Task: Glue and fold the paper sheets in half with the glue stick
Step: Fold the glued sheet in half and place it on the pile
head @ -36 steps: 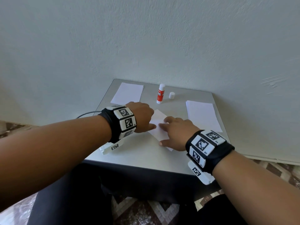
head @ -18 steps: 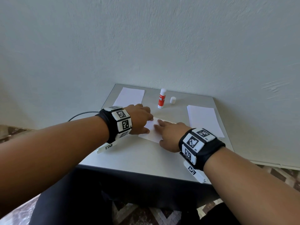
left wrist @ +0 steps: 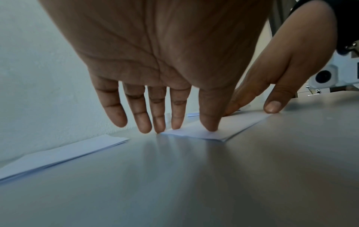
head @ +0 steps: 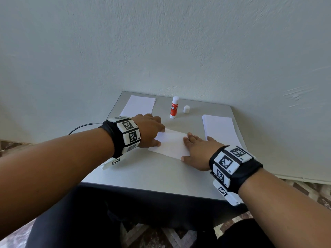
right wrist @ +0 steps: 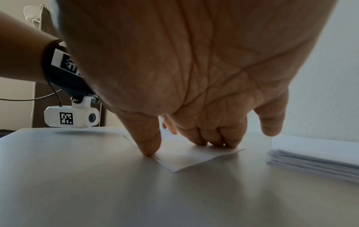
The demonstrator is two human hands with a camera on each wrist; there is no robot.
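Observation:
A folded white paper sheet (head: 170, 143) lies flat in the middle of the grey table (head: 143, 174). My left hand (head: 152, 129) presses its left end with straight fingers (left wrist: 208, 122), thumb and fingertips on the paper (left wrist: 202, 134). My right hand (head: 195, 149) presses the right end, fingers flat on the sheet (right wrist: 186, 158) and thumb (right wrist: 147, 145) at its near edge. The red and white glue stick (head: 174, 107) stands uncapped at the back, its white cap (head: 186, 109) beside it.
A stack of white sheets (head: 219, 129) lies at the right (right wrist: 314, 159). Folded sheets (head: 138, 105) lie at the back left (left wrist: 64, 153). A pale wall (head: 161, 51) runs right behind the table. A black cable (head: 82, 127) hangs off the left edge.
Both hands have slid apart along the folded sheet, left hand to its left end, right hand to its right end. The paper now lies flat and more of it shows between them.

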